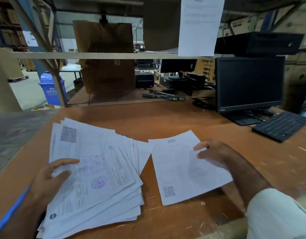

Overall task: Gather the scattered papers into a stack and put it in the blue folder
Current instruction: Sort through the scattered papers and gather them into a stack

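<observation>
While resting on a brown worktop (174,118), fanned stack of papers (97,169) at left, left hand (50,178) flat on it, grip relaxed, holding nothing. Single sheet (179,169) just right of stack, right hand (214,152) on its edge, fingers blurred, grip unclear. Blue folder edge (11,209) beneath stack, far left. Monitor (248,83), keyboard (279,125) behind.

A single head-worn wide-angle camera looks forward and down, close over the brown desk (174,118). The desk's near part fills the lower frame; shelving and a warehouse lie beyond its far edge.
</observation>
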Available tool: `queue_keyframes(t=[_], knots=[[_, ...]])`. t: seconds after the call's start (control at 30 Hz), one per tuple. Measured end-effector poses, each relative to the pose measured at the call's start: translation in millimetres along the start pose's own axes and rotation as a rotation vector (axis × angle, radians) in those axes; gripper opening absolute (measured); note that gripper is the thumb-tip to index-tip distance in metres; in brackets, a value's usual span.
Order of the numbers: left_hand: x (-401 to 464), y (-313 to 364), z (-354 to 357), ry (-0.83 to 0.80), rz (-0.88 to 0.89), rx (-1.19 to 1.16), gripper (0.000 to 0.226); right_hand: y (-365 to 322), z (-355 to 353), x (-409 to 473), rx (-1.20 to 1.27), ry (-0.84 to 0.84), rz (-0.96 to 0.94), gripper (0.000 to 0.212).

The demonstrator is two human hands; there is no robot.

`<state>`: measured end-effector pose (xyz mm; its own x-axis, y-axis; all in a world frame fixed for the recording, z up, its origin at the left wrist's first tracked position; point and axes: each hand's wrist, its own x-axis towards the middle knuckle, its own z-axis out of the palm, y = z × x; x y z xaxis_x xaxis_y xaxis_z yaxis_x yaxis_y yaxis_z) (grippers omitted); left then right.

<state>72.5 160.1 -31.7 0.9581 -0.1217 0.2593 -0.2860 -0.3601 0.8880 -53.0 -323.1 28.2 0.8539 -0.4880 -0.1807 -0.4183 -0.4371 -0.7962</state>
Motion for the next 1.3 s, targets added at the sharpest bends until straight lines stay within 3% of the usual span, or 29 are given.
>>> queue_keyframes(t=[0.1, 0.17, 0.3, 0.4, 0.5, 0.57, 0.6, 0.7, 0.77, 1.07, 1.3], knots=[[1.6, -5.6, -1.8, -0.003, 0.041, -0.018, 0.028, 0.7, -7.7, -1.9, 0.127, 0.167, -0.012, 0.012], [-1.0, -2.5, -2.9, -0.064, 0.059, -0.001, 0.029, -2.2, -4.8, -8.4, 0.030, 0.139, -0.001, 0.030], [-0.1, -1.7, 0.2, -0.061, 0.060, -0.022, 0.036, -5.5, 7.2, -21.7, -0.770, -0.017, -0.020, 0.061], [-4.5, 2.2, 2.3, -0.069, 0.033, -0.056, 0.033, -15.9, 21.9, -33.9, -1.064, 0.001, -0.148, 0.060], [-7.9, 9.5, -0.9, -0.049, 0.052, -0.050, 0.031, -19.6, 36.9, -42.0, -1.062, -0.014, -0.348, 0.029], [-5.4, 3.3, -6.3, -0.025, 0.041, -0.020, 0.027, -17.8, 44.8, -41.8, -0.885, -0.160, -0.319, 0.006], [-5.2, 1.3, -8.0, -0.011, 0.046, -0.019, 0.027, -17.2, 49.8, -43.7, -0.826, -0.205, -0.283, 0.004], [-11.3, 19.7, -5.3, 0.076, 0.088, -0.008, 0.034, -18.9, 67.3, -52.1, -0.987, -0.123, -0.227, 0.047], [-13.3, 27.7, -1.2, 0.118, 0.109, -0.042, 0.035, -27.7, 78.0, -60.8, -1.064, -0.057, -0.222, 0.057], [-9.1, 14.0, 2.4, 0.077, 0.034, -0.027, 0.042, -37.2, 95.4, -49.4, -1.039, -0.019, -0.306, 0.054], [-8.5, 16.7, -1.7, 0.107, 0.032, -0.158, 0.038, -25.6, 54.7, -37.7, -0.831, -0.413, -0.345, 0.060]])
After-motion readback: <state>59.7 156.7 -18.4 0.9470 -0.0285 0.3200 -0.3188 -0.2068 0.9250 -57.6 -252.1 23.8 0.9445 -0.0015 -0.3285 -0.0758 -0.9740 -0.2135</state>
